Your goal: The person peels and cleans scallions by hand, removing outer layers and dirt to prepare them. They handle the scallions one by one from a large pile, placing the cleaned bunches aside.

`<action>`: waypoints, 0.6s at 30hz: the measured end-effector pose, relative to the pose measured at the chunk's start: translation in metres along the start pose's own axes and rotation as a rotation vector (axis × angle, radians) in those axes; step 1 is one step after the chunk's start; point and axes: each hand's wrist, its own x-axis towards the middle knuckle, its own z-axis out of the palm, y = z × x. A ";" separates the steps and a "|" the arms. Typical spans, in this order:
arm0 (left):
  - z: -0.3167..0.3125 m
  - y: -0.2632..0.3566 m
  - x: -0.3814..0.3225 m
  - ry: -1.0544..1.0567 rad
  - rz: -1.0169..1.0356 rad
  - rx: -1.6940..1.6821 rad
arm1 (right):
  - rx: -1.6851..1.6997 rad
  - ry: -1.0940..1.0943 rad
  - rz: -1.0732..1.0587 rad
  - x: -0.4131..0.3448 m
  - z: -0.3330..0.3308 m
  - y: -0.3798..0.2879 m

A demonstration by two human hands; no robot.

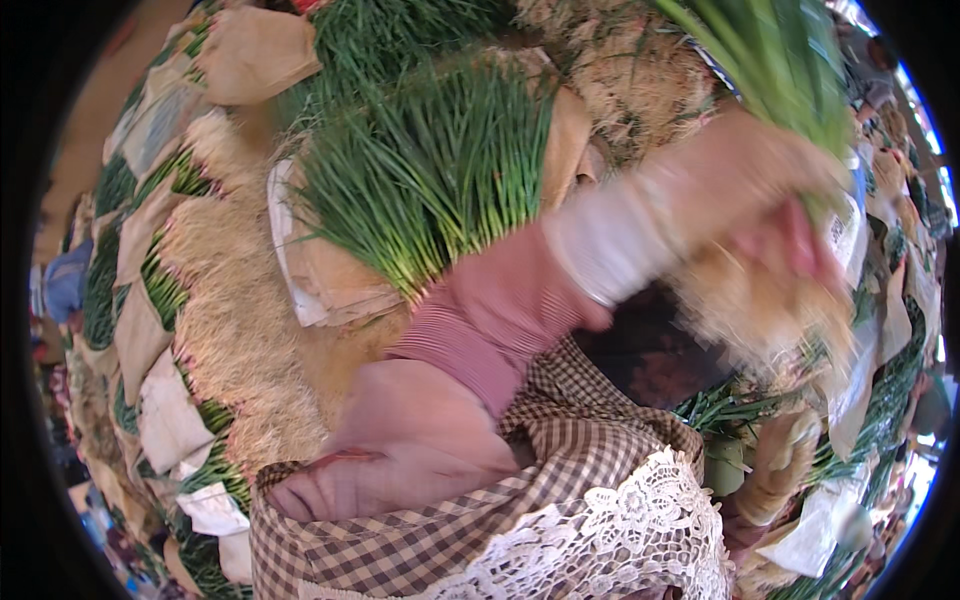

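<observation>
My left hand (pixel 780 169), blurred by motion, reaches across to the upper right, shut on a bunch of spring onions (pixel 802 67). The bunch's green leaves point up; its pinkish bulbs and pale roots hang below the hand. A whitish band circles the wrist above a pink ribbed sleeve. At the lower right is my right hand (pixel 776 461), near more green leaves; its fingers are not clear. Before me a fanned pile of spring onions (pixel 442 165) rests on brown wrapping sheets (pixel 337 281), leaves pointing away, partly behind my left forearm.
Wrapped spring onion bundles with pale roots (pixel 240 300) line the left side. More leaves (pixel 397 30) and a root heap (pixel 637 67) lie at the top. Loose sheets (pixel 814 525) and bundles stand at right. A person in blue (pixel 66 281) is at the far left edge.
</observation>
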 end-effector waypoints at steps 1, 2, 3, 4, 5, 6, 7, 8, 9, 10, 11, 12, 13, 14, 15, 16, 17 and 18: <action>-0.020 0.010 -0.013 0.161 0.065 0.270 | -0.003 -0.035 -0.003 0.010 -0.003 -0.001; -0.050 0.023 -0.033 0.151 0.026 0.372 | 0.010 0.090 0.029 0.020 0.006 -0.002; -0.077 0.026 -0.057 0.225 0.035 0.328 | 0.037 0.026 0.029 0.035 -0.011 0.004; -0.105 0.026 -0.078 0.290 0.046 0.277 | 0.076 -0.068 0.075 0.046 -0.017 0.005; -0.131 0.026 -0.104 0.333 0.001 0.238 | 0.110 -0.155 0.119 0.055 -0.019 0.005; -0.151 0.024 -0.134 0.347 -0.081 0.226 | 0.109 -0.083 0.149 0.061 -0.022 0.009; -0.157 0.014 -0.151 0.485 -0.136 0.122 | 0.106 -0.008 0.172 0.065 -0.027 0.017; -0.162 0.005 -0.168 0.629 -0.175 0.013 | 0.106 0.067 0.194 0.067 -0.031 0.025; -0.151 -0.005 -0.187 0.917 -0.182 -0.180 | 0.083 0.077 0.225 0.071 -0.032 0.036; -0.172 -0.034 -0.215 0.872 -0.145 -0.260 | 0.054 0.091 0.250 0.073 -0.033 0.046; -0.195 -0.069 -0.242 0.821 -0.110 -0.345 | 0.022 0.110 0.272 0.074 -0.033 0.052; -0.194 -0.091 -0.250 1.167 -0.268 -0.164 | -0.026 0.147 0.333 0.074 -0.030 0.054; -0.192 -0.110 -0.257 1.496 -0.429 0.039 | -0.052 0.192 0.338 0.075 -0.030 0.056; -0.202 -0.130 -0.270 1.466 -0.312 -0.014 | -0.076 0.236 0.340 0.077 -0.031 0.059; -0.215 -0.149 -0.285 1.439 -0.194 -0.064 | -0.096 0.275 0.346 0.079 -0.030 0.064; -0.226 -0.160 -0.294 1.458 -0.211 -0.165 | -0.153 0.353 0.364 0.079 -0.026 0.061; -0.237 -0.170 -0.305 1.429 -0.254 -0.127 | -0.160 0.302 0.362 0.079 -0.028 0.056; -0.246 -0.174 -0.315 1.403 -0.289 -0.083 | -0.161 0.244 0.360 0.080 -0.031 0.053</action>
